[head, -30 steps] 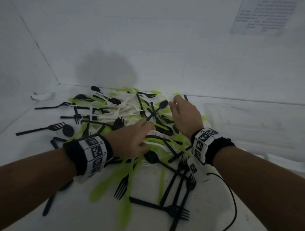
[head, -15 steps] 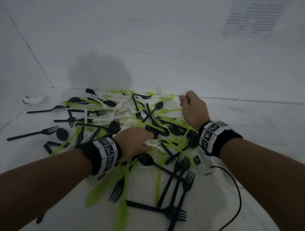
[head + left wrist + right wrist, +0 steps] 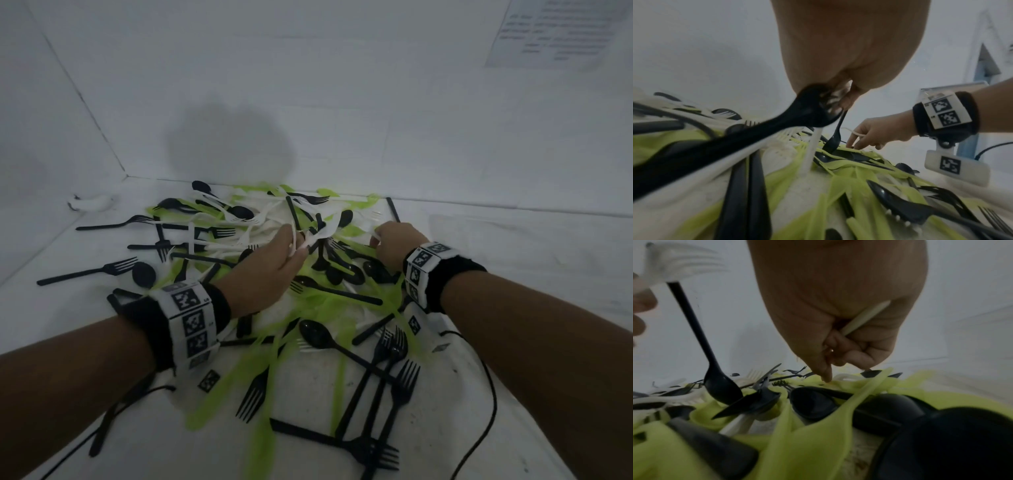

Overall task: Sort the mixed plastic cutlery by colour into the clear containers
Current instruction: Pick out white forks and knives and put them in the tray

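Both hands gather white plastic cutlery mid-heap: left hand (image 3: pixel 270 270) clutching white forks (image 3: pixel 297 244), right hand (image 3: pixel 394 244) pinching a white plastic handle (image 3: pixel 865 318); clear containers unseen, transfer next.

White tabletop (image 3: pixel 102 342) meets white walls at the back — mixed pile of black, green and white plastic cutlery (image 3: pixel 274 274) spread over it, crumpled white scrap (image 3: pixel 92 202) far left, black cable (image 3: pixel 486 404) trailing right.

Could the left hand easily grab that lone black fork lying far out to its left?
Probably yes: the black fork lies alone with nothing covering it, but the left hand already grips white cutlery, so its fingers are busy.
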Demonstrator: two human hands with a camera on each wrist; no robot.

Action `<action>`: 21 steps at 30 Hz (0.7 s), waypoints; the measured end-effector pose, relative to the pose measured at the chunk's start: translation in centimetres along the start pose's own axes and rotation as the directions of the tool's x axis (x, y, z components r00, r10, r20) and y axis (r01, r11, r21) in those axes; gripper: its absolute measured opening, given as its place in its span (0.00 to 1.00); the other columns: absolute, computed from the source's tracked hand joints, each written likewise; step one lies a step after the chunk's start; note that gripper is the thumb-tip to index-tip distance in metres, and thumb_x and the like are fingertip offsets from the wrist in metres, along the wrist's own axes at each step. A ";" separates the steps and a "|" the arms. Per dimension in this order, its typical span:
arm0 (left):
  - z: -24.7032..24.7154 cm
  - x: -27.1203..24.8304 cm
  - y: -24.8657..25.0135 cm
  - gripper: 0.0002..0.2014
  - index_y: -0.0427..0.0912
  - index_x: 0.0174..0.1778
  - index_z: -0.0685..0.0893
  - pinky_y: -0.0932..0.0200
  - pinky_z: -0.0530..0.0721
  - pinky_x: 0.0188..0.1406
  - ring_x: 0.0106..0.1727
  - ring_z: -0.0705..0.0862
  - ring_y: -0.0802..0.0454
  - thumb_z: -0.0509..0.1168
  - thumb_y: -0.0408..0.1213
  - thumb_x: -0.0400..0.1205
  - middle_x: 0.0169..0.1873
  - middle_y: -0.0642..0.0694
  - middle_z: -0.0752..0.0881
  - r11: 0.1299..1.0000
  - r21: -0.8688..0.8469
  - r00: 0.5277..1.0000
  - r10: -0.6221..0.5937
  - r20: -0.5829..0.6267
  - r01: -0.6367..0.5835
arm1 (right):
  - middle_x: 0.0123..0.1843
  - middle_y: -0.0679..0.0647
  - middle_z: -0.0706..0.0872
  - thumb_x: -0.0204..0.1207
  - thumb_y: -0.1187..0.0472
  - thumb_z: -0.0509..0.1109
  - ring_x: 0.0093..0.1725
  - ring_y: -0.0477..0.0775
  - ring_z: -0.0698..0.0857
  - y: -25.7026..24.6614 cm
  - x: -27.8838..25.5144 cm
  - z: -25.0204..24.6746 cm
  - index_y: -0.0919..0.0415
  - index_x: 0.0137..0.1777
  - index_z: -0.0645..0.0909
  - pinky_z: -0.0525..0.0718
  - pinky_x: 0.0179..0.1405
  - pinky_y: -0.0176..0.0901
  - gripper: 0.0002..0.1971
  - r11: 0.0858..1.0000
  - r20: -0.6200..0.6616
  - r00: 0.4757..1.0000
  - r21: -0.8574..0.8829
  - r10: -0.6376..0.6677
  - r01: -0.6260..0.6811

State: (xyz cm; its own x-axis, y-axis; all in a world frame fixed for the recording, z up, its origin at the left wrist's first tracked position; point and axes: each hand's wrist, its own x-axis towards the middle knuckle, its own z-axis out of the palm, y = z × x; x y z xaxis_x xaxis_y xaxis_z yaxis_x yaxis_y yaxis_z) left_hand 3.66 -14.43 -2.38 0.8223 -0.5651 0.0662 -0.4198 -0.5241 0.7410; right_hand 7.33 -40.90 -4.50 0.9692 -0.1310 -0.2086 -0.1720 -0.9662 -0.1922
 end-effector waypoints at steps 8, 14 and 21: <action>-0.9 -1.4 -1.5 0.09 0.56 0.61 0.80 0.53 0.78 0.45 0.43 0.79 0.51 0.62 0.37 0.89 0.48 0.37 0.84 0.966 -0.179 0.978 -0.200 -0.062 0.187 | 0.56 0.53 0.89 0.78 0.58 0.73 0.54 0.58 0.87 -0.4 0.6 0.1 0.52 0.55 0.89 0.80 0.47 0.43 0.08 0.991 0.026 0.991 -0.001 -0.135 0.135; -1.2 -1.7 -1.9 0.07 0.47 0.56 0.77 0.64 0.70 0.30 0.28 0.69 0.60 0.54 0.33 0.92 0.31 0.52 0.73 0.981 -0.094 0.981 -0.177 -0.079 0.170 | 0.48 0.56 0.88 0.79 0.49 0.73 0.50 0.59 0.86 -0.4 1.0 0.7 0.62 0.48 0.87 0.84 0.48 0.47 0.14 0.991 0.071 0.989 0.001 -0.131 0.131; -1.0 -1.9 -2.0 0.12 0.59 0.69 0.79 0.66 0.80 0.39 0.35 0.80 0.64 0.56 0.44 0.93 0.37 0.60 0.84 0.994 -0.028 0.990 -0.111 -0.084 0.109 | 0.49 0.54 0.90 0.81 0.55 0.67 0.50 0.59 0.88 0.1 1.2 0.6 0.55 0.48 0.89 0.85 0.46 0.47 0.09 0.992 0.065 0.991 0.051 -0.120 0.117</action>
State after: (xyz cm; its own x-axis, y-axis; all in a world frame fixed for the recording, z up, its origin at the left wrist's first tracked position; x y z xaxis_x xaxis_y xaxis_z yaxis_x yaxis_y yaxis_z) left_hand 3.35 -11.68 -3.26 0.8935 -0.4474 0.0394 -0.3165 -0.5649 0.7621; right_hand 8.37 -40.99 -5.35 0.9692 0.0007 -0.2464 -0.0665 -0.9622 -0.2642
